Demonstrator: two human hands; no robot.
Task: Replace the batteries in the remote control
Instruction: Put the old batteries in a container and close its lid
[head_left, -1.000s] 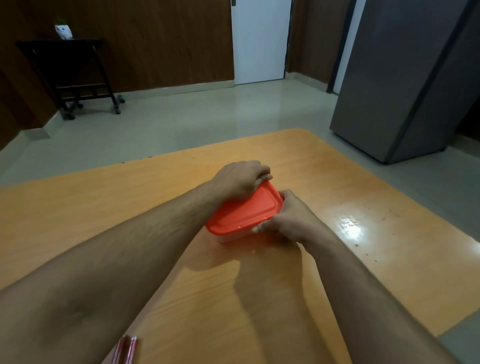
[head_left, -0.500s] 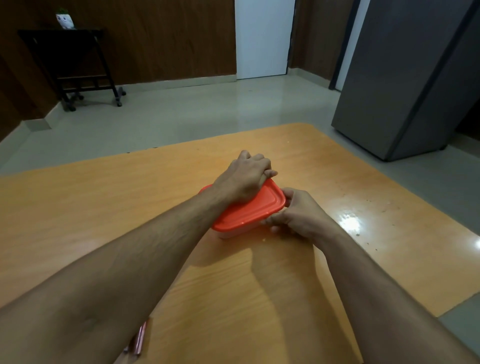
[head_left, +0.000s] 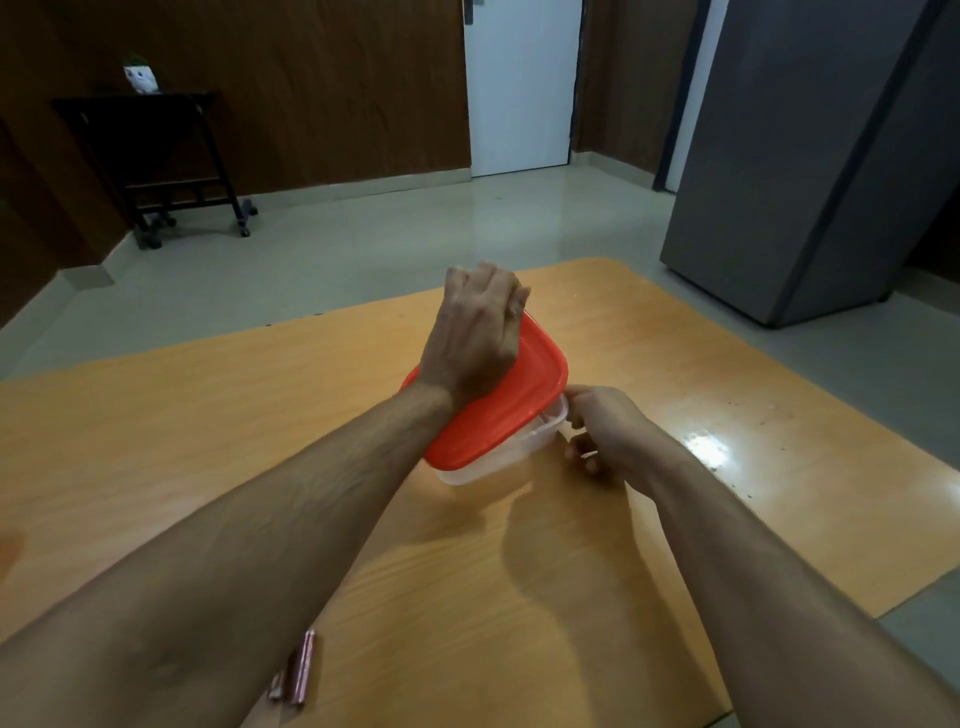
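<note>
Remote: it does not show in the view, so its place cannot be told.
Batteries (head_left: 300, 670): two thin pinkish cylinders, probably batteries, lie side by side at the near edge of the table, at about 7 o'clock from the box, partly hidden under the left forearm.
Box (head_left: 511, 451): a clear plastic box stands on the table near the centre of the view. What is inside cannot be told.
Lid (head_left: 524, 395): orange-red, with rounded corners. It is tilted; the right side is lifted off the box rim and a gap shows there, while the left side sits lower.
Left hand (head_left: 475, 332): it lies over the far part of the lid, at 12 o'clock of the box, with the fingers curled over the far edge and closed on the lid.
Right hand (head_left: 605, 434): it is at 3 o'clock of the box, with the fingers bent and the thumb and fingertips closed on the right rim of the box.
Table (head_left: 208, 441): light orange wood with a glossy top; a bright reflection shows at 3 o'clock from the right hand.
Floor (head_left: 389, 244): pale grey and shiny, beyond the table.
Cabinet (head_left: 810, 156): tall and grey, at 2 o'clock.
Door (head_left: 522, 88): white, at 12 o'clock in the brown wall.
Stand (head_left: 156, 156): dark, on wheels, at 10 o'clock, with a small white pot (head_left: 140, 78) on top.
</note>
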